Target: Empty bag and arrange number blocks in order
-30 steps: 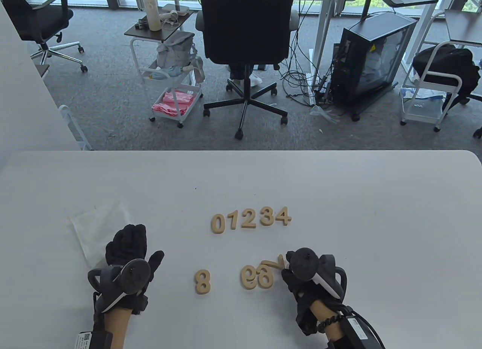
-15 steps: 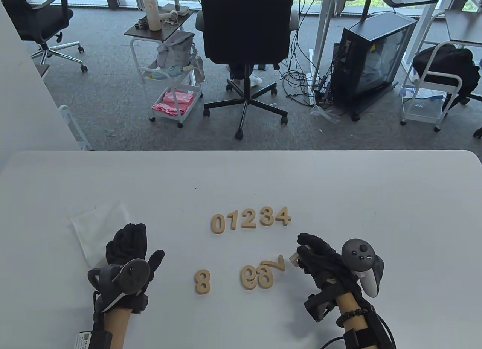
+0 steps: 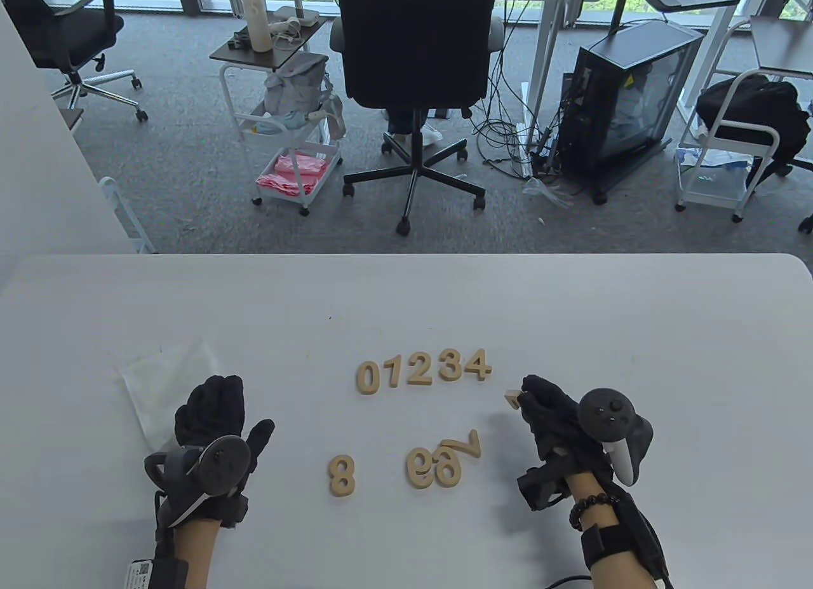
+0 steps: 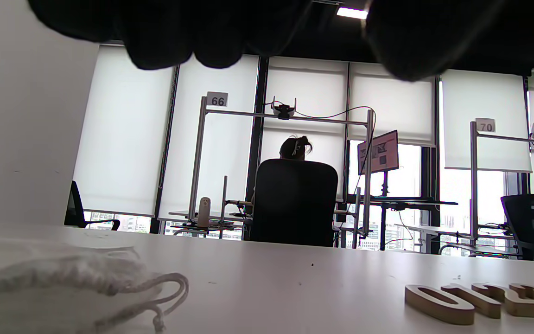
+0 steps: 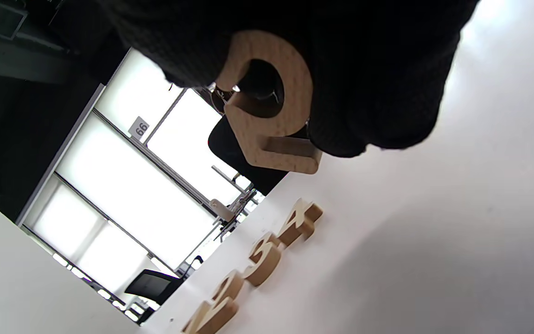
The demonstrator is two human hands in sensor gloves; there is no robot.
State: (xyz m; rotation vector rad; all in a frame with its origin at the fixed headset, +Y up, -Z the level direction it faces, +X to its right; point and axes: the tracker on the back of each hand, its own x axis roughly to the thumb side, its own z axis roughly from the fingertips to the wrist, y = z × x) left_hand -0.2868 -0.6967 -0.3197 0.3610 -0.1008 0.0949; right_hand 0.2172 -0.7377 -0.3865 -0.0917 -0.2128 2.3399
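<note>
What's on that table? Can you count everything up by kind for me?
Wooden number blocks lined up in a row: 5 (0 to 4)
Loose wooden number blocks on the table: 4
Wooden number block held in the right hand: 1
White drawstring bag under the left hand: 1
Total: 11 things

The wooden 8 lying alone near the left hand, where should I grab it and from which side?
Pinch the 8 across its narrow waist, coming straight down from above. It lies flat on the table with bare space all round, so fingertips can reach both side notches. The left hand is nearest; the right hand already holds a block.
</note>
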